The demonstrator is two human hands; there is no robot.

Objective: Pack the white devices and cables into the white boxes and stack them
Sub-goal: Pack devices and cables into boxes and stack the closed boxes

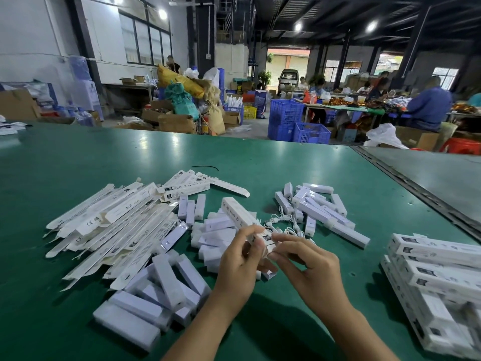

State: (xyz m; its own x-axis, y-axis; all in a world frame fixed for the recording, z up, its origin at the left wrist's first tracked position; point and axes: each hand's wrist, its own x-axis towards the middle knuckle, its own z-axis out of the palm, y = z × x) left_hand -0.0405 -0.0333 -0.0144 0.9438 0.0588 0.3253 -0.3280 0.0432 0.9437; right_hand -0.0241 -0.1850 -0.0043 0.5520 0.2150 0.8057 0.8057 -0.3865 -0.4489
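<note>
Head view: at centre, the left hand (242,256) curls round a white box (238,212) while the right hand (312,267) pinches its near end, seemingly closing it. Packed boxes (429,269) are stacked at four o'clock. Flat boxes (117,225) at nine, white devices (161,282) at seven and cables (283,220) at one still wait, so much appears left.

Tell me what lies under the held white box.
Under the white box: white devices and white cables on the table. The left hand and right hand hide what lies under its near end.
</note>
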